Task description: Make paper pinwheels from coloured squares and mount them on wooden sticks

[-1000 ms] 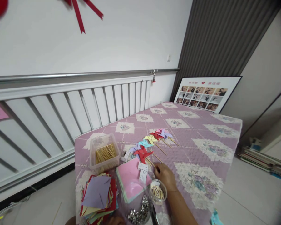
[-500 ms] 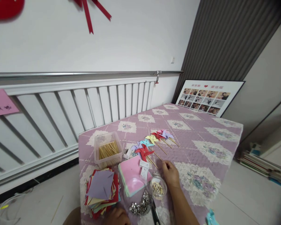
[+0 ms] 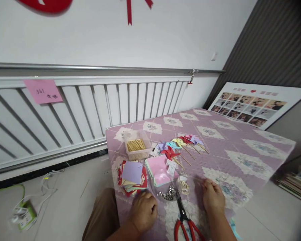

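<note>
My left hand [image 3: 144, 209] rests at the table's near edge, fingers curled into a loose fist, just below a stack of coloured paper squares [image 3: 132, 172]. On the other side my right hand [image 3: 214, 197] is closed above the tablecloth; whatever its fingertips may pinch is too small to make out. Between the hands lie red-handled long-nose pliers [image 3: 182, 214], their tip against a clear bowl of small silver metal pieces [image 3: 169, 194]. A small clear tub [image 3: 184, 185] with short pale wooden pieces stands left of my right hand.
A plastic box of thin wooden sticks [image 3: 136, 145] stands farther back. Several paper pinwheels [image 3: 170, 153] on sticks lie in a row. Pink and green paper sheets [image 3: 158, 167] carry white labels. A radiator [image 3: 97, 110] lines the table's far side; a power strip [image 3: 27, 214] sits on the floor.
The view has turned left and tilted, so the table appears farther right. My left hand has come fully into sight, and my right hand has drawn back from the pinwheel sticks toward me.
</note>
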Tool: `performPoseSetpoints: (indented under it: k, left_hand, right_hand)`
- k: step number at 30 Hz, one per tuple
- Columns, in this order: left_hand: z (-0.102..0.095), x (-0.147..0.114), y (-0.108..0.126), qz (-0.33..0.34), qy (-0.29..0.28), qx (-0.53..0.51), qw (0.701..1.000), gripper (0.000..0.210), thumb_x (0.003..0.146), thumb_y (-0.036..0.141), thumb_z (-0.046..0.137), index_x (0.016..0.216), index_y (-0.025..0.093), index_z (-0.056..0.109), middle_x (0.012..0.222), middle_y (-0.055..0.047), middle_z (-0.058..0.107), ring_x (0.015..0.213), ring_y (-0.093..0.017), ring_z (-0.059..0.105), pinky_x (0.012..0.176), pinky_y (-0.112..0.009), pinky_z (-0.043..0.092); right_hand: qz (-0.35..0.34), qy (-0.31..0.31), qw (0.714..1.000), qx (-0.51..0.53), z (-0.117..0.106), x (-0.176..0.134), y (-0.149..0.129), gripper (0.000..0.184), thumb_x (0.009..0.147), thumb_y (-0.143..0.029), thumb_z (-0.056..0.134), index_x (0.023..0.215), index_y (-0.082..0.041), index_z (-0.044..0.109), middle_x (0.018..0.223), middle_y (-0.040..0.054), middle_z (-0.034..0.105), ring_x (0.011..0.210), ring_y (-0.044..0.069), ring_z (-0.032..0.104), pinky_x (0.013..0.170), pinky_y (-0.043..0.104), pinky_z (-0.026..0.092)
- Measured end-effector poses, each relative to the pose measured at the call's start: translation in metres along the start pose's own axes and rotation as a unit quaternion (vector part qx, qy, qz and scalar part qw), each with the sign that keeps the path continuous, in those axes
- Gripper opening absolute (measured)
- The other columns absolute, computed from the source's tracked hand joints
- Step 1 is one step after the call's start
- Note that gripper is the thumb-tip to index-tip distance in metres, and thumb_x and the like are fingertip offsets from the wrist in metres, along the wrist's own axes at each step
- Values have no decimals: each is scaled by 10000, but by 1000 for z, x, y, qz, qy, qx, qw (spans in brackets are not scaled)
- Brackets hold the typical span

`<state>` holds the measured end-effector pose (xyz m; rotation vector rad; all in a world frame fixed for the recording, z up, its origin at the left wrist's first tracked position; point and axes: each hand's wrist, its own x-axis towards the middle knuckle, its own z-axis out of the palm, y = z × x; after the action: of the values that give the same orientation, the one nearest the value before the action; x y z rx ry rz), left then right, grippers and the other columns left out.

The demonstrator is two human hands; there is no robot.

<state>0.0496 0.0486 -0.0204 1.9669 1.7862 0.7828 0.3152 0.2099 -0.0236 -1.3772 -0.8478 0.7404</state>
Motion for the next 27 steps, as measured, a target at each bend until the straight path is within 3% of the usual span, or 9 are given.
performPoseSetpoints:
  k: [3, 7, 9, 11, 14, 17, 19, 23, 27]
  left_hand:
    - [-4, -1, 0, 9, 4, 2, 1000, 142, 781, 121, 528, 780, 211, 637, 892, -29, 649, 895, -181, 546, 807, -323, 382]
    - [-6, -2, 0, 17, 16, -4, 1000, 156, 773, 108, 526, 780, 209, 644, 875, -42, 651, 883, -192, 553, 792, -335, 392]
    - [-7, -3, 1, 20, 21, -12, 1000, 156, 769, 107, 528, 776, 206, 649, 869, -50, 653, 880, -199, 561, 787, -340, 397]
    - [-9, -4, 1, 18, 27, -27, 999, 167, 762, 95, 521, 769, 202, 649, 859, -53, 655, 872, -200, 569, 781, -336, 401]
    - [-10, -5, 0, 5, 42, -63, 997, 191, 767, 74, 488, 768, 192, 638, 857, -54, 649, 855, -191, 574, 759, -317, 409]
    - [-7, -7, -4, -11, 57, -116, 992, 190, 759, 58, 467, 717, 181, 606, 820, -46, 631, 787, -170, 564, 700, -285, 415]
    - [-2, -11, -8, -14, 72, -150, 986, 211, 748, 37, 443, 688, 179, 586, 782, -37, 621, 755, -157, 565, 690, -271, 424]
    - [-1, -21, -16, -8, 119, -186, 975, 210, 800, 91, 421, 724, 186, 592, 746, -35, 632, 731, -159, 591, 695, -274, 467]
    - [-35, -22, -21, 16, 153, -184, 971, 180, 834, 172, 454, 795, 198, 628, 828, -52, 669, 784, -175, 623, 711, -285, 499]
  right_hand:
    - [3, 12, 1000, -10, -1, -21, -16, 345, 637, -480, 676, 801, -182, 623, 681, -17, 615, 649, 175, 599, 654, 319, 497]
    - [-22, 31, 999, -31, 8, -68, -47, 375, 685, -424, 682, 974, -190, 632, 910, 31, 668, 867, 212, 621, 839, 360, 477]
    - [-53, 5, 997, -52, 16, -106, -62, 398, 732, -441, 656, 1031, -180, 623, 967, 77, 686, 908, 241, 632, 838, 368, 489]
    - [-41, -54, 995, -69, 26, -148, -68, 368, 793, -463, 594, 1038, -189, 622, 940, 88, 704, 872, 249, 650, 789, 360, 514]
    - [-39, -142, 987, -71, 39, -204, -54, 326, 812, -493, 565, 936, -202, 642, 822, 75, 717, 771, 247, 665, 703, 338, 541]
    - [-25, -215, 975, -44, 46, -233, -22, 339, 810, -511, 576, 923, -209, 679, 868, 82, 741, 783, 255, 686, 725, 346, 564]
    - [-34, -227, 973, -39, 45, -238, -2, 325, 810, -508, 590, 893, -212, 693, 880, 86, 744, 849, 268, 691, 769, 349, 564]
    - [-55, -230, 971, -22, 45, -236, 19, 337, 811, -524, 588, 894, -219, 703, 844, 79, 745, 795, 258, 698, 721, 329, 571]
    - [-104, -203, 973, -31, 54, -244, 22, 378, 809, -573, 552, 786, -229, 706, 707, 49, 707, 680, 238, 665, 655, 304, 550]
